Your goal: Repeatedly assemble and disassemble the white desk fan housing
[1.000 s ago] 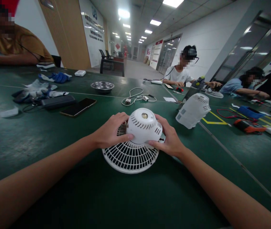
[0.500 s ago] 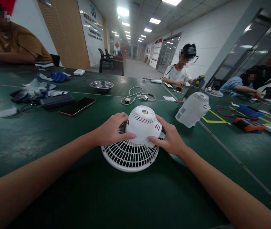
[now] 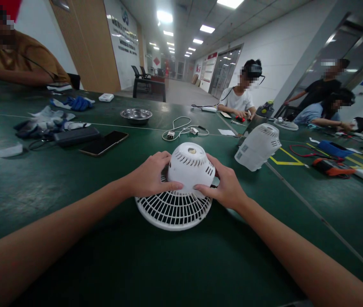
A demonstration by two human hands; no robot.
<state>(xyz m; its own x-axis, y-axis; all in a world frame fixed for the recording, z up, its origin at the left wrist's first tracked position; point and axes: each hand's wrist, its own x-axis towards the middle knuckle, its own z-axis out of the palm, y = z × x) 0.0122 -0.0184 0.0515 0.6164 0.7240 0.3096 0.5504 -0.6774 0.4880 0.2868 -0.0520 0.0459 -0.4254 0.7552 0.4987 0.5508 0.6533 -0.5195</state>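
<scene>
Two hands on one white fan part: the vented dome cover (image 3: 190, 168) sits upright on the middle of a round fan grille (image 3: 173, 211). The grille lies flat on the green table (image 3: 130, 260), right in front of the person. Left hand (image 3: 149, 177) curls round the cover's left side, thumb along the lower rim, fingers behind it. Right hand (image 3: 227, 187) mirrors it on the right side, thumb at the lower front edge. Both are half-closed and clasp the cover, not the grille. Can't tell whether cover and grille are locked together or just stacked. Small hole at the cover's top, something brownish inside.

Step in hand, my read: the cover is gripped from both sides and held against the grille, so the work is on that joint. Any next move calls for even pressure from both thumbs and the cover square to the grille. The grille should lie flat so it doesn't skate on the table.

Around it:
- A second white fan housing (image 3: 258, 147) lies tilted to the right, well apart.
- Beyond are a white cable (image 3: 183, 130) and a steel bowl (image 3: 136, 114).
- To the left are a phone (image 3: 104, 143), a black case (image 3: 75, 135) beside it, and gloves (image 3: 45, 121) further left.
- An orange tool (image 3: 331, 167) lies far right.
- Other people sit at the far and left edges of the table, none near this fan.
</scene>
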